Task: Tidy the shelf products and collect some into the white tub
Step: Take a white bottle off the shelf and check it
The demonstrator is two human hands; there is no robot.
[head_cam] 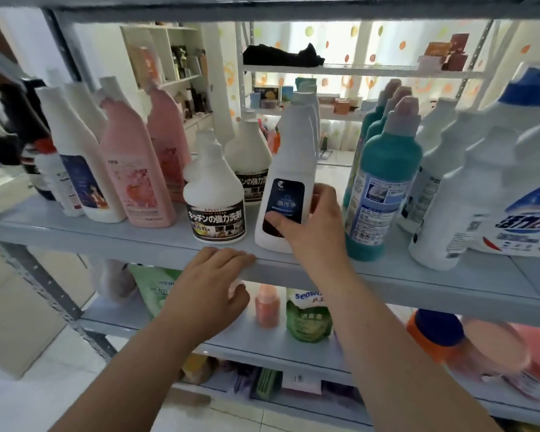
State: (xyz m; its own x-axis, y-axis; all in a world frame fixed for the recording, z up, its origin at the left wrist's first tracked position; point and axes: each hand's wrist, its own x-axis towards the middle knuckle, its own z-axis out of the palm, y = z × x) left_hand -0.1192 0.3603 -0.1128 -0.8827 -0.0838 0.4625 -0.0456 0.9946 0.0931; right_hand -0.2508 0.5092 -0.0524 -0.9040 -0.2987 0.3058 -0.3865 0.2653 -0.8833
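My right hand (306,227) grips the white bottle (292,151); my left hand (211,291) clasps the shelf (106,236) edge. Bottle tilted.

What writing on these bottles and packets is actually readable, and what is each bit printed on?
"キッチンの強力洗剤": squat white bottle.
"油污净": tall white bottle gripped by the right hand.
"seaw…", cut off: green pouch.
Teal bottle label: too small.
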